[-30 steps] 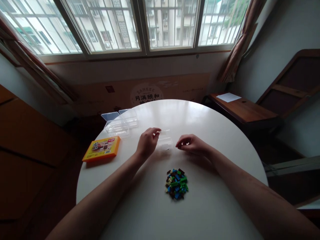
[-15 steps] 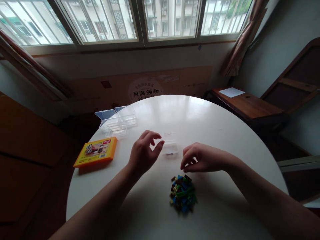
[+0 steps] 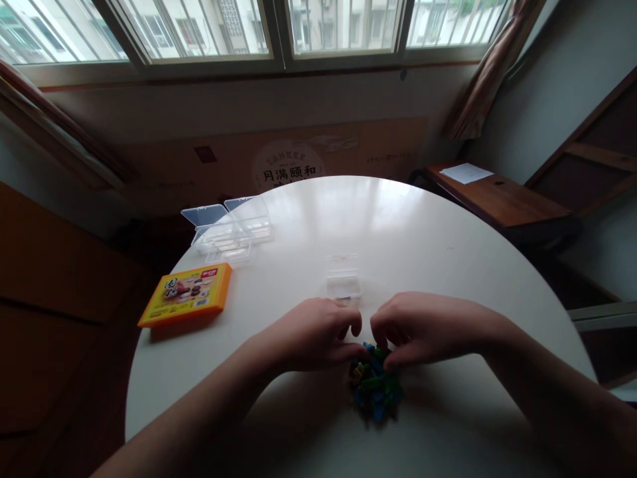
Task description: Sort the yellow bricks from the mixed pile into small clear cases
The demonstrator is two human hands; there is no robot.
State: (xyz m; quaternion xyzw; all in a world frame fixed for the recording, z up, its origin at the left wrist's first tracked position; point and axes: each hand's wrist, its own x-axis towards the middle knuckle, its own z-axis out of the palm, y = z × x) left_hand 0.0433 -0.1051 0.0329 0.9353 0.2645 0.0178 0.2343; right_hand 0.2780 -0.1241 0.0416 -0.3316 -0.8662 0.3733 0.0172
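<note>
Left hand (image 3: pixel 313 332), right hand (image 3: pixel 428 328) moved from clear box (image 3: pixel 343 287) to bricks (image 3: pixel 375 393), curled; grasp hidden.

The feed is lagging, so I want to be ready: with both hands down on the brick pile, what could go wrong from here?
1. The left hand and right hand crowd the pile of small bricks; their fingers could scatter loose pieces across the smooth table.
2. The small clear box lies just beyond the knuckles; a hand moving forward might knock it.
3. The hands hide the pile's top, so the wrong piece may get pinched.
</note>
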